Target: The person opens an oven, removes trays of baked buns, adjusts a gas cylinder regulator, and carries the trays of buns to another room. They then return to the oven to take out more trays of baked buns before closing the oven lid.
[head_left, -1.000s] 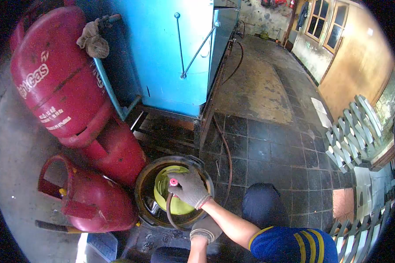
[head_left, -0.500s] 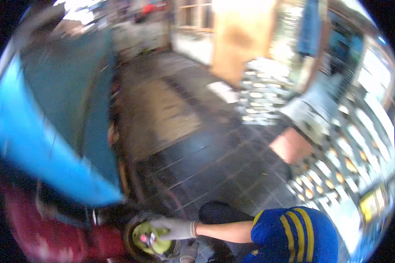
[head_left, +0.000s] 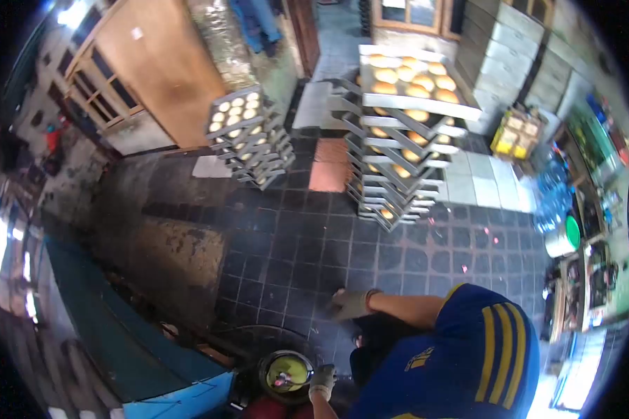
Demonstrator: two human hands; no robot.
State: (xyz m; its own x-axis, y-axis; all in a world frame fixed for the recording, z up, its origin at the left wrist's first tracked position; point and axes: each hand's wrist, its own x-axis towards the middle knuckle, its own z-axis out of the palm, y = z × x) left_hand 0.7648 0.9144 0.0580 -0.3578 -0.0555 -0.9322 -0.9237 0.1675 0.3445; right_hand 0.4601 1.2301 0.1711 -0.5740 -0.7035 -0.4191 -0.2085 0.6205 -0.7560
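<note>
My right hand (head_left: 353,305), in a grey work glove, is raised over the dark tiled floor, smeared by motion. Nothing shows clearly in its fingers. Lower down, my left hand (head_left: 322,383), also gloved, is at the right rim of a round dark pot (head_left: 264,363). Its fingers look curled at the rim, partly hidden. Inside the pot is a yellow-green mass (head_left: 291,364), either liquid or cloth. A small pink and whitish object (head_left: 282,379), too small to name, lies in it.
Beside the pot stands a large blue-green metal box (head_left: 105,328) with a bright blue edge. A tall stack of trays (head_left: 421,107) holds golden buns; a shorter stack of trays (head_left: 248,155) with pale buns stands behind. A white bucket (head_left: 560,242) with a green rim is at the right.
My right hand has left the yellow-green mass in the pot and moved up over the floor. My left hand stays beside the pot. The view has turned right, showing more of the tray stacks.
</note>
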